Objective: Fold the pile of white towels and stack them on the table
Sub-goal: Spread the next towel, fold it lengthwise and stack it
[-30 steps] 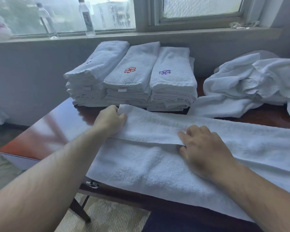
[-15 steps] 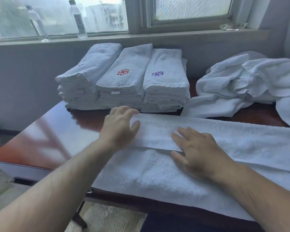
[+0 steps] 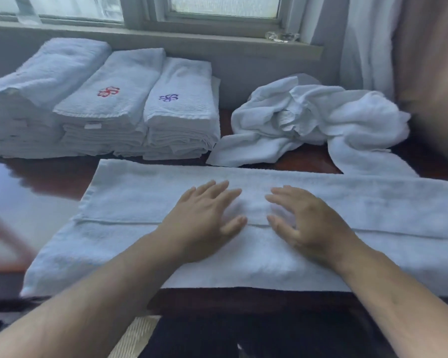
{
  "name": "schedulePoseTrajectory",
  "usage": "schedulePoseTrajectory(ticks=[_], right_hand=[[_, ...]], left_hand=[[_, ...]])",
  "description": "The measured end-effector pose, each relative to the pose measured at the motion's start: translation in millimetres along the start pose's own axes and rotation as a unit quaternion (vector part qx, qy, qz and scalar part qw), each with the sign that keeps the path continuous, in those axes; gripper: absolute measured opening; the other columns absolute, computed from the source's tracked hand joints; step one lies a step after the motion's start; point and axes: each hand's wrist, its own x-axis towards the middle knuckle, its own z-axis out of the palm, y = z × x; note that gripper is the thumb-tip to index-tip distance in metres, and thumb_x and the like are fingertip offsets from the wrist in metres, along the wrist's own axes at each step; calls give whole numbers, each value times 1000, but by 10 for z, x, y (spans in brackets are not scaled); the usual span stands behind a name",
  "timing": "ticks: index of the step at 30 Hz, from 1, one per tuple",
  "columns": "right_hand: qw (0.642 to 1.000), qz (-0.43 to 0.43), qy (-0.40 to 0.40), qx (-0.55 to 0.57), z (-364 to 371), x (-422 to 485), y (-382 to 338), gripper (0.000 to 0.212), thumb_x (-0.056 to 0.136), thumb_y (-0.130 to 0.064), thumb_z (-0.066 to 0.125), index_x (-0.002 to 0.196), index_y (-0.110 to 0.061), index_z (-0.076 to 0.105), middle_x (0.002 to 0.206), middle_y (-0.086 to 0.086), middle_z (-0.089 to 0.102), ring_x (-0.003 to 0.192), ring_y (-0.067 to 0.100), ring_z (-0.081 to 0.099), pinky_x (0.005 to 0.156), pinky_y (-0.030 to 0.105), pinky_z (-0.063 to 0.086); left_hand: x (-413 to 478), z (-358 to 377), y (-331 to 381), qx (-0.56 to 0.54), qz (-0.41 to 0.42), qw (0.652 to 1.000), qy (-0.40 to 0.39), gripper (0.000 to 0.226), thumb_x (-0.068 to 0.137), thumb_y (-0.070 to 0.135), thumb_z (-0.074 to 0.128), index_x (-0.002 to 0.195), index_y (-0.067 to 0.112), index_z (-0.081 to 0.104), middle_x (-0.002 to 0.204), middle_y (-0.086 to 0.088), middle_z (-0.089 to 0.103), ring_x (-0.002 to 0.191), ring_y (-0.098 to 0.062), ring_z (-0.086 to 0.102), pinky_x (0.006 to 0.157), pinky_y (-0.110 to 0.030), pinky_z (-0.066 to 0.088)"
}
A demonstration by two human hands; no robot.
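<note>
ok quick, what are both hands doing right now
Left hand: open, fingers spread flat on the long white terry towel.
Right hand: open, fingers loosely spread, resting on the same towel, gripping nothing.

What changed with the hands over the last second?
The left hand let go of the folded edge it gripped at the left end of the towel, opened, and slid right toward the middle. The right hand stayed near the fold and now lies open beside it. Both rest flat on the towel. The stacks and pile are unchanged.
</note>
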Motion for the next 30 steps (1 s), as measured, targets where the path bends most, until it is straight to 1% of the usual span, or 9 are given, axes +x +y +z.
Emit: schedulePoseTrajectory(ticks=[3, 6, 13, 16, 19, 21, 23, 27, 30], right_hand=[[993, 110, 38, 3, -277, -240, 495, 51, 99, -49, 45, 146, -30, 51, 159, -4, 40, 150, 12, 25, 120, 31, 19], [968, 227, -63, -88, -379, -411, 893, 67, 98, -65, 17, 159, -37, 19, 170, -7, 6, 156, 19, -3, 125, 46, 3], [971, 191, -90, -109, -175, -161, 852, 80, 90, -73, 9, 160, -34, 3, 170, -3, -9, 155, 25, -15, 123, 51, -5], [976, 174, -93, -93, -121, -26, 728, 74, 97, -67, 16, 161, -32, 6, 170, -2, -7, 155, 26, -14, 124, 50, -6], [986, 155, -57, -12, -194, -13, 709, 58, 105, -49, 28, 159, -28, 27, 170, 1, 11, 156, 24, -3, 124, 44, -1], [985, 161, -3, 66, -304, -96, 776, 46, 107, -35, 35, 149, -22, 48, 163, 3, 32, 155, 24, 12, 123, 40, 9], [978, 203, 50, 6, -396, -212, 940, 44, 106, -36, 34, 140, -18, 57, 155, 5, 44, 151, 28, 24, 120, 45, 16], [921, 369, 8, -127, -551, -479, 1360, 68, 99, -60, 17, 159, -29, 25, 168, 3, 15, 153, 30, 8, 122, 50, 9], [912, 391, -33, -122, -552, -598, 1546, 77, 93, -70, 9, 161, -35, 6, 170, 2, -6, 156, 27, -9, 124, 48, -4]], left_hand=[[175, 124, 331, -19, 39, 999, -5, 70, 92, 72, 23, 157, 43, 18, 168, 12, 12, 154, -11, 5, 126, -40, 7], [316, 245, 465, 40, 46, 997, -38, 70, 94, 72, 14, 158, 44, 9, 169, 9, 0, 155, -14, -5, 125, -44, 0], [313, 179, 156, 92, 4, 994, -64, 75, 88, 77, 6, 157, 49, -5, 166, 17, -13, 154, -8, -11, 125, -42, -5], [269, 143, 23, 95, -28, 992, -74, 74, 89, 77, 9, 156, 50, -6, 166, 18, -13, 153, -8, -12, 124, -42, -5], [349, 123, 96, 100, -47, 991, -81, 70, 95, 71, 17, 158, 45, 0, 169, 11, -5, 155, -14, -5, 124, -46, 2], [451, 159, 284, 89, -16, 994, -62, 68, 96, 67, 22, 157, 40, 8, 168, 4, 6, 154, -17, 3, 123, -45, 7], [577, 240, 556, 52, 50, 996, -48, 65, 98, 66, 25, 157, 43, 12, 169, 7, 6, 155, -15, 2, 125, -42, 5], [765, 440, 1043, -3, 133, 991, -16, 61, 100, 63, 25, 157, 45, 16, 169, 11, 7, 155, -11, 1, 125, -39, 3], [771, 591, 1140, 37, 158, 986, -29, 65, 97, 68, 16, 157, 44, 8, 169, 7, 0, 155, -14, -4, 125, -43, -2]])
